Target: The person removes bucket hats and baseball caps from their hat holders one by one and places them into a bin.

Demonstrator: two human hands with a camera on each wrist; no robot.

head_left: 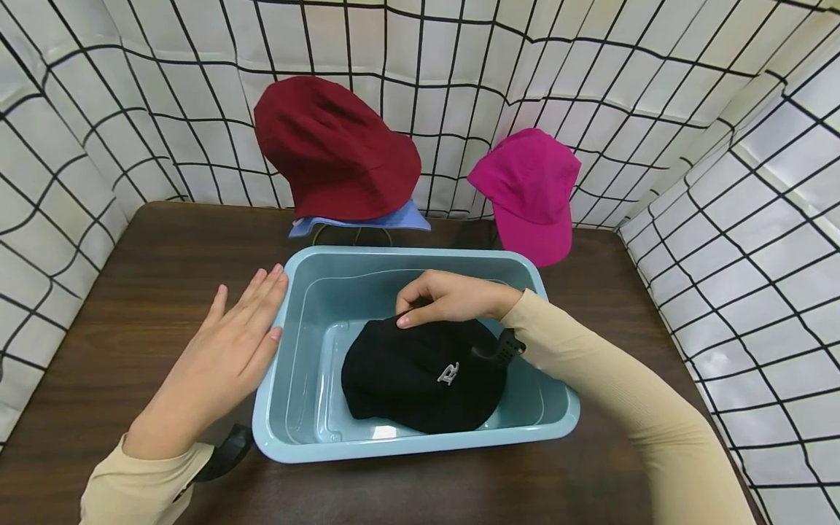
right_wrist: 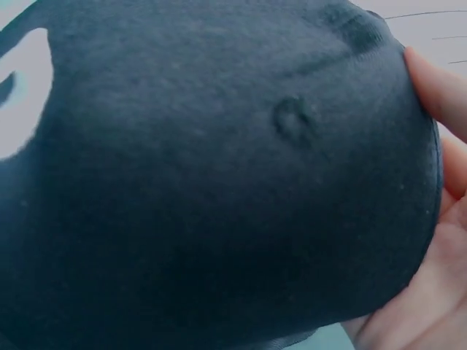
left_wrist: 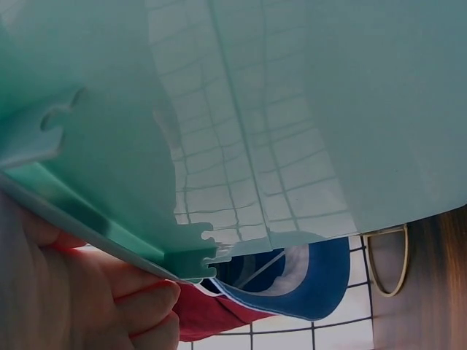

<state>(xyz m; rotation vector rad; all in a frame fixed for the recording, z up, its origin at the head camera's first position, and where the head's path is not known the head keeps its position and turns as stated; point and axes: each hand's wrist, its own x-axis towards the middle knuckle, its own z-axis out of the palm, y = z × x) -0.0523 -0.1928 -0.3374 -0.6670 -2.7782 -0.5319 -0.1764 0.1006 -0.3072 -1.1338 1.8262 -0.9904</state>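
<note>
R hand (head_left: 453,295) on black cap (head_left: 400,372), thumb & curled fingers pinching its far edge! Cap's inside blue tub (head_left: 394,252), white logo (head_left: 449,374) facing up, tub on desk (head_left: 190,248). L hand (head_left: 226,354) at tub's left rim, touching, fingers straight, thumb & little finger spread from others. Behind tub: red hat (head_left: 335,153) stacked over blue hat (head_left: 400,217), pink cap (head_left: 531,189) off to R.
</note>
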